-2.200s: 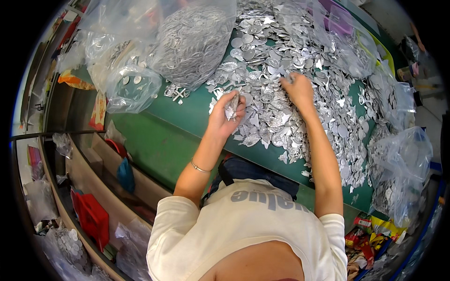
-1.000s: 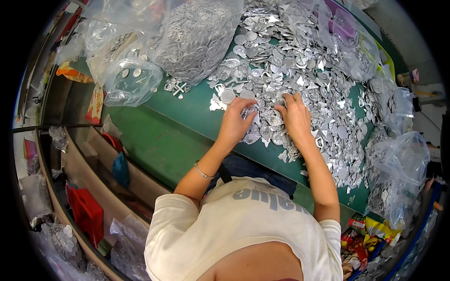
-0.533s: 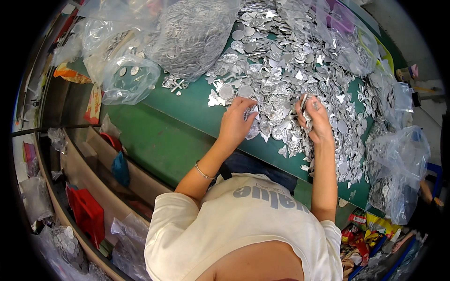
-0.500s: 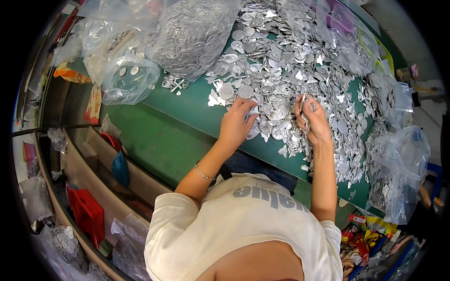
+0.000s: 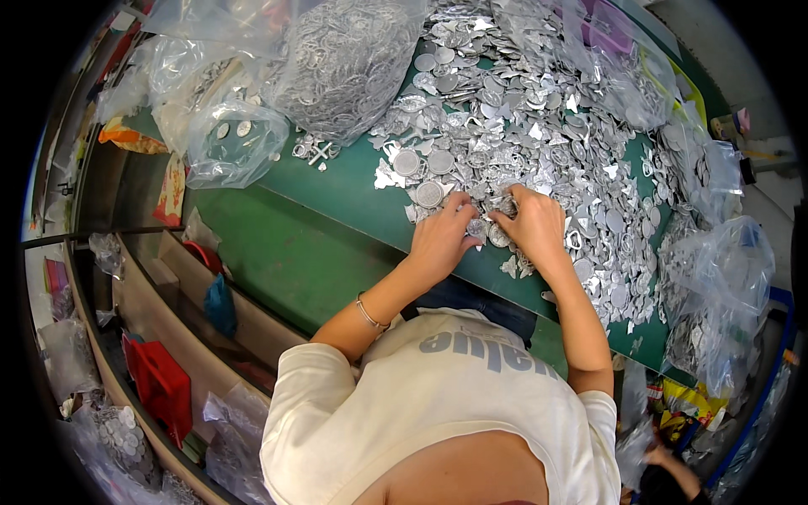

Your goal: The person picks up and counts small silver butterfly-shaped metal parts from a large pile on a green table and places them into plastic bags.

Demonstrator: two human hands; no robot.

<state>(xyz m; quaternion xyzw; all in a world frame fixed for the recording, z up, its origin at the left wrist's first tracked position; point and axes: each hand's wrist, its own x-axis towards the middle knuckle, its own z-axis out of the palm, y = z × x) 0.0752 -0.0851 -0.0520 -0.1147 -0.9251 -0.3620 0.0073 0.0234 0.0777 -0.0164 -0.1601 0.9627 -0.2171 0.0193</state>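
Both my hands are close together at the near edge of a broad heap of silver metal charms (image 5: 539,143). The thumb and fingers of my left hand (image 5: 439,240) curve around a small roundish silver charm (image 5: 476,228). Just to its right, my right hand (image 5: 537,223) is bent inward, its thumb and forefinger closed on some silver charms (image 5: 503,204); their exact shapes are partly hidden by the fingers. Beyond my left hand lie large round medallions (image 5: 429,194), flat on the green tabletop (image 5: 337,198).
A clear bag packed with silver pieces (image 5: 349,67) stands at the far left of the heap, beside a looser plastic bag (image 5: 236,143). More bags (image 5: 715,278) line the right edge. Another person's arm (image 5: 673,471) shows at lower right. Red bin (image 5: 160,387) lies lower left.
My right hand has come down and left from above the heap toward my left hand. My left hand has shifted slightly right and nearer; a round medallion now shows where it was.
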